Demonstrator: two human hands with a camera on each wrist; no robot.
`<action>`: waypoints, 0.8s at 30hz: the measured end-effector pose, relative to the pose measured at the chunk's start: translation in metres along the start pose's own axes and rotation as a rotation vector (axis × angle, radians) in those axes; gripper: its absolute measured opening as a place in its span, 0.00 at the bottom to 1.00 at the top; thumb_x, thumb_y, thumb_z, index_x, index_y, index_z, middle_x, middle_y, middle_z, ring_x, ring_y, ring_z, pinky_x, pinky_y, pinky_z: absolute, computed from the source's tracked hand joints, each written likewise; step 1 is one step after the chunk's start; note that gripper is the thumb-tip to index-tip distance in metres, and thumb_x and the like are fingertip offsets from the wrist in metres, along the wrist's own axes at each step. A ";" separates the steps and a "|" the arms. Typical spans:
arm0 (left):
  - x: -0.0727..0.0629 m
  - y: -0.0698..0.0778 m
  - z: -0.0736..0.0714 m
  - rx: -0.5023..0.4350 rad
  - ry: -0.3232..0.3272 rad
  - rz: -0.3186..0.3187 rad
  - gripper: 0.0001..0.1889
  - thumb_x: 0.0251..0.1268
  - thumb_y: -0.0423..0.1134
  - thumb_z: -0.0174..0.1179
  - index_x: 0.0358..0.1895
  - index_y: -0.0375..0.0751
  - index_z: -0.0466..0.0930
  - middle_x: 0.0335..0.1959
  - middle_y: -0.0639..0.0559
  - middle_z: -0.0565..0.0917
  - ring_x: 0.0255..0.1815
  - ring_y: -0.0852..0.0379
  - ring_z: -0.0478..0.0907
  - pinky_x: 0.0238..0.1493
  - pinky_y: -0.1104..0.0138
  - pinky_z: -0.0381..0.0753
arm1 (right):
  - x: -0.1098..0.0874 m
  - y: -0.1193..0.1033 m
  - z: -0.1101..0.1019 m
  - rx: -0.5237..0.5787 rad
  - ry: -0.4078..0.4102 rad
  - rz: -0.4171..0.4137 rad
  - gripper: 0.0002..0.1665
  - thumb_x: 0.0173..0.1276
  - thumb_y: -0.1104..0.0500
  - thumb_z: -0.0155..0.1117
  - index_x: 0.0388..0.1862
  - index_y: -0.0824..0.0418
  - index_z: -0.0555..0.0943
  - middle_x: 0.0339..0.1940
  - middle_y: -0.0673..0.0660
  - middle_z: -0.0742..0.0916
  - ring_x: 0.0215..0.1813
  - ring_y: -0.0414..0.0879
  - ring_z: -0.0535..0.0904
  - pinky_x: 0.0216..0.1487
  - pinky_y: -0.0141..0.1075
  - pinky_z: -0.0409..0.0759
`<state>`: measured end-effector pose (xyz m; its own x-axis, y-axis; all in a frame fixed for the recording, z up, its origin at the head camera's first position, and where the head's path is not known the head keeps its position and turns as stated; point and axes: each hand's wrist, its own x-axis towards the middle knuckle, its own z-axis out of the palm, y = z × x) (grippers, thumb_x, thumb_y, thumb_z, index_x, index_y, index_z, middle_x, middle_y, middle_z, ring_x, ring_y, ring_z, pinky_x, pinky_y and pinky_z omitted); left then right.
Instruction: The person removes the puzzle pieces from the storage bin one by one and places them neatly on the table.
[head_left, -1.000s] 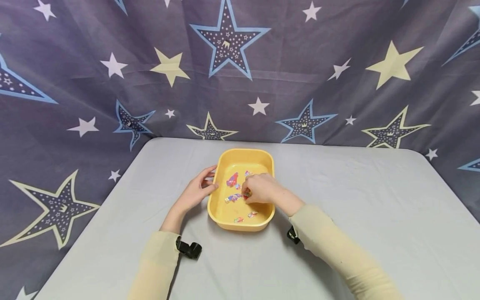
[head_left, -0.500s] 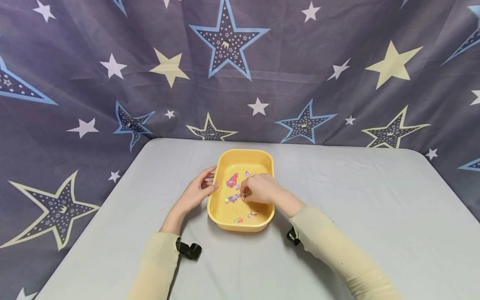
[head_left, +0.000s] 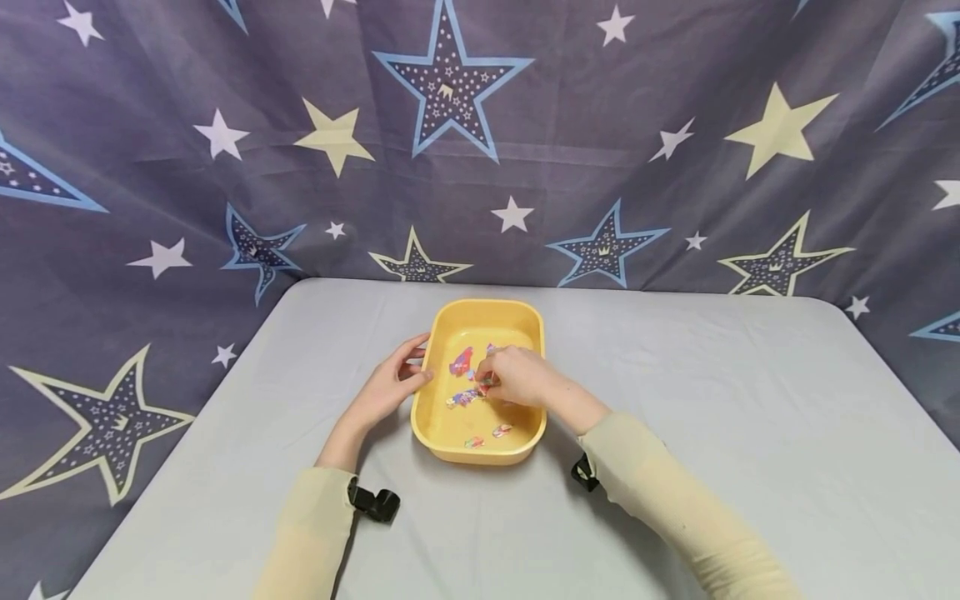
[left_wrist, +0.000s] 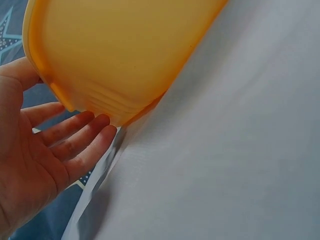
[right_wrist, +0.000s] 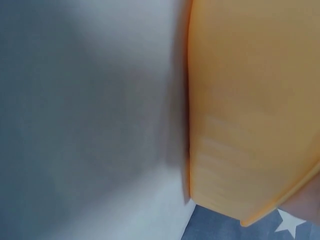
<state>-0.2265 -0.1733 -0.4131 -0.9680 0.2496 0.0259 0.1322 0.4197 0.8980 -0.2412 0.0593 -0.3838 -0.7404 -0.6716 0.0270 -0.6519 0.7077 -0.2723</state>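
A yellow plastic basin (head_left: 477, 454) stands on the cloth in the head view, with several small, flat, brightly printed pieces on its floor. My left hand (head_left: 390, 382) holds the basin's left side, thumb over the rim. In the left wrist view its fingertips (left_wrist: 102, 120) touch the outer wall. My right hand (head_left: 521, 377) reaches inside, fingers bent, pinching a small red-and-green piece (head_left: 489, 381). Left of it lie a larger pink-purple piece (head_left: 461, 362) and a blue-purple cluster (head_left: 465, 398). In the right wrist view the basin's wall (right_wrist: 250, 100) hides the fingers.
Two small printed pieces, a reddish-green one (head_left: 474, 442) and a pale one (head_left: 502, 431), lie near the basin's front. A light grey cloth (head_left: 712, 400) covers the table. Behind it hangs a dark curtain (head_left: 555, 100) with stars. Both wrists carry black camera mounts (head_left: 375, 503).
My right hand shifts slightly left inside the basin, closer to the blue-purple cluster. The left hand keeps its place on the basin, and the head view shifts slightly.
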 end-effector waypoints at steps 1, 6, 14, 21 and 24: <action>0.001 -0.002 0.000 0.002 0.002 0.004 0.32 0.59 0.39 0.56 0.68 0.51 0.57 0.59 0.41 0.70 0.48 0.51 0.72 0.47 0.65 0.72 | 0.000 0.000 -0.001 0.010 0.001 -0.002 0.13 0.52 0.60 0.68 0.39 0.55 0.84 0.34 0.48 0.84 0.34 0.38 0.77 0.40 0.32 0.74; 0.001 -0.007 0.000 0.005 0.012 0.021 0.32 0.59 0.40 0.57 0.68 0.52 0.58 0.57 0.43 0.71 0.47 0.51 0.72 0.46 0.66 0.73 | 0.000 -0.001 -0.002 0.030 0.009 -0.027 0.13 0.53 0.61 0.67 0.40 0.57 0.84 0.34 0.49 0.84 0.35 0.39 0.78 0.41 0.32 0.74; -0.001 -0.007 -0.001 0.009 0.007 0.035 0.32 0.59 0.41 0.56 0.68 0.51 0.57 0.58 0.42 0.71 0.48 0.51 0.73 0.46 0.66 0.73 | 0.000 0.000 -0.003 0.086 0.055 -0.045 0.12 0.55 0.61 0.65 0.40 0.58 0.84 0.35 0.51 0.83 0.37 0.42 0.79 0.42 0.33 0.75; -0.001 -0.005 0.000 0.019 0.004 0.031 0.33 0.59 0.42 0.56 0.69 0.52 0.56 0.58 0.42 0.71 0.48 0.52 0.73 0.46 0.66 0.74 | -0.002 0.005 -0.007 0.137 0.125 -0.094 0.12 0.56 0.62 0.64 0.40 0.61 0.84 0.37 0.53 0.83 0.39 0.44 0.79 0.44 0.33 0.75; 0.000 -0.004 0.000 0.020 0.004 0.033 0.33 0.59 0.43 0.56 0.69 0.53 0.56 0.57 0.43 0.71 0.48 0.51 0.74 0.46 0.64 0.74 | -0.003 0.006 -0.010 0.149 0.134 -0.100 0.12 0.56 0.63 0.64 0.41 0.63 0.83 0.37 0.53 0.83 0.41 0.45 0.79 0.46 0.35 0.75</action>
<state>-0.2267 -0.1750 -0.4168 -0.9638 0.2605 0.0570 0.1683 0.4282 0.8878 -0.2444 0.0681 -0.3754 -0.6951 -0.6944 0.1861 -0.6991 0.5923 -0.4005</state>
